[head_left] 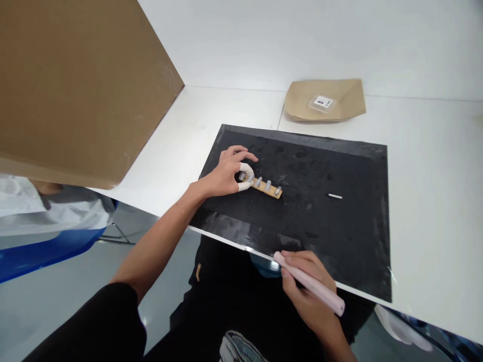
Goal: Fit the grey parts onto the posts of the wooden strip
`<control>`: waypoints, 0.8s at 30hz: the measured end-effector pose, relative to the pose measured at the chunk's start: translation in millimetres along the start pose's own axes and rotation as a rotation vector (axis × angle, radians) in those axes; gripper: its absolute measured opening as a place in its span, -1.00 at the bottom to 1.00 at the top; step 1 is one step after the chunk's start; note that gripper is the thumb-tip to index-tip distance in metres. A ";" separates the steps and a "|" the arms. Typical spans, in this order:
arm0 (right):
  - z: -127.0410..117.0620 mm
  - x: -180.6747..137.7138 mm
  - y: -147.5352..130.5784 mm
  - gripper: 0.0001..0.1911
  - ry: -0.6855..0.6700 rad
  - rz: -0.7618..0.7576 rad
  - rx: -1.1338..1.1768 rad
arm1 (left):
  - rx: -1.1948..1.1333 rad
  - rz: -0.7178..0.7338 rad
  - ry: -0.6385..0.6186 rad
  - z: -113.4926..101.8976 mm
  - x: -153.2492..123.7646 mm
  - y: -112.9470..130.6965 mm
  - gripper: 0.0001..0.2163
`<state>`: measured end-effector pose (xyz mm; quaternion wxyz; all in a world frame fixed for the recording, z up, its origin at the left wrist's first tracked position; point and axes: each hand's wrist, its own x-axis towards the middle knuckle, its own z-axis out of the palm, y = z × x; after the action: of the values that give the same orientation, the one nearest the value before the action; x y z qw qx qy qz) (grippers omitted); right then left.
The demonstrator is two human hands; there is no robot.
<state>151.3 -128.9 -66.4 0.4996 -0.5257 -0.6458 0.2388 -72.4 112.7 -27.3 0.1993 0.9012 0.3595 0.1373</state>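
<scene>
My left hand [230, 173] is over the left part of the black mat, with white covers on its thumb and index fingertips. Those two fingers pinch a small grey oblong piece [249, 177] at the left part of a narrow wooden strip [273, 193]. Several similar grey pieces stand in a row along the strip, which lies slantwise on the mat. In my right hand [309, 286], at the mat's front edge, is a thick pale pink pen-shaped tool [313, 284]. Its rear end points down to the right, apart from the strip.
The black mat [347, 241] lies on a white table [433, 211]. A short white stick [335, 196] rests on its right half. Behind stands a brown paper tray [347, 95] holding a small clear case [322, 103]. A large brown board [75, 90] rises at left, near another person's sleeve [68, 211].
</scene>
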 end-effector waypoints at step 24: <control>0.1 0.3 0.1 -0.81 0.015 -0.001 0.000 | 0.030 0.003 0.047 0.8 -2.1 6.8 -0.96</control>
<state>151.3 -128.6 -66.4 0.5045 -0.5273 -0.6422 0.2345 -69.5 106.5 -25.2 0.1772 0.9011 0.3649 0.1534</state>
